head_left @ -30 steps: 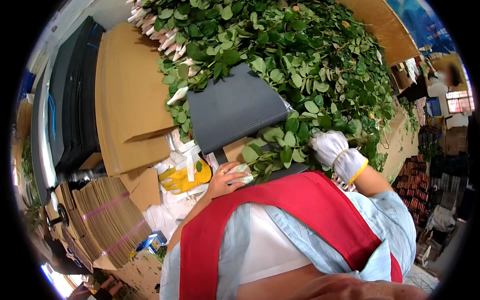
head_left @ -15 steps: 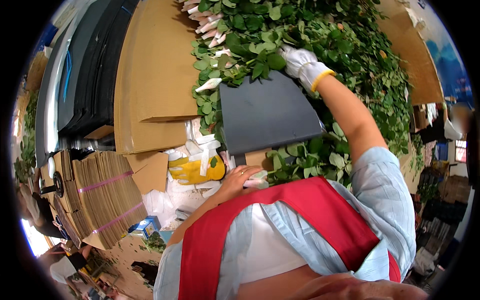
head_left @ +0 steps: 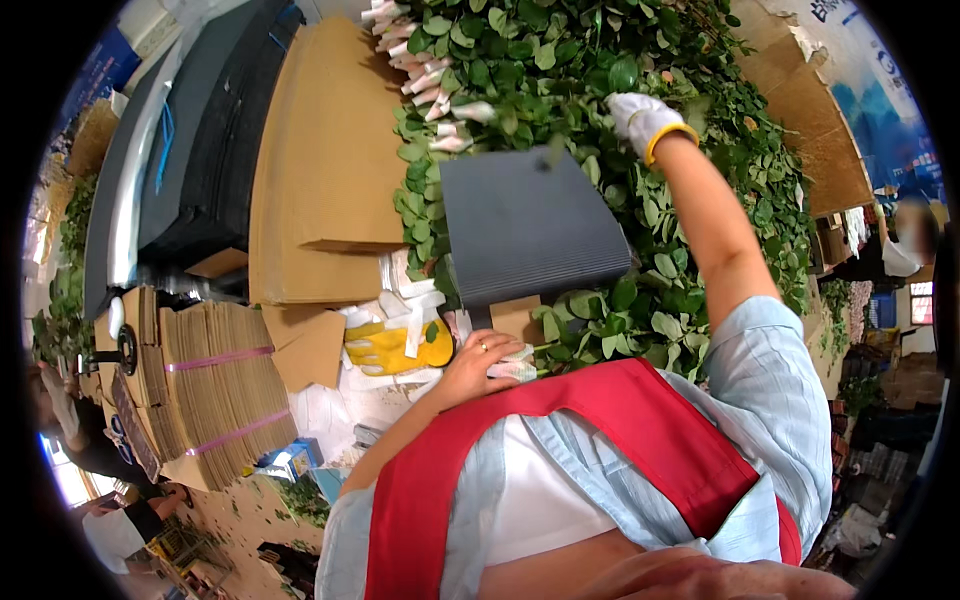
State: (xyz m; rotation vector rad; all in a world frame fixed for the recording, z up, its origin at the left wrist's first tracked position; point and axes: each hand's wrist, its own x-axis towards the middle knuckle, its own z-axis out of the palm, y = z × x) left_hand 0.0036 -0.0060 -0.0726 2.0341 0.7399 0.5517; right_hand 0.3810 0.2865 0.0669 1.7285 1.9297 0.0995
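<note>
My left hand (head_left: 472,374), bare with a ring, is low in the middle by my apron. Its fingers are bent around a rose bud in a pale sleeve (head_left: 512,371), whose leaves spread to the right. My right hand (head_left: 645,124), in a white glove with a yellow cuff, is over the leafy rose pile (head_left: 590,50). Its fingers are curled, seemingly around a rose stem mostly hidden by foliage. A sleeved bud (head_left: 473,112) lies left of it, roughly in line with the glove. Below lies a dark grey ribbed board (head_left: 530,225).
Left of the pile stand brown cardboard sheets (head_left: 330,170) and black panels (head_left: 215,160). Nearer are bundled cardboard pieces (head_left: 225,375) with pink straps, a yellow glove (head_left: 395,347) among white scraps, and a blue box (head_left: 290,460). Other people are at the far left and right edges.
My right hand has moved up and right, away from the grey board. The sleeved bud that lay by the board's upper left corner now shows higher among the leaves. My left hand stays put.
</note>
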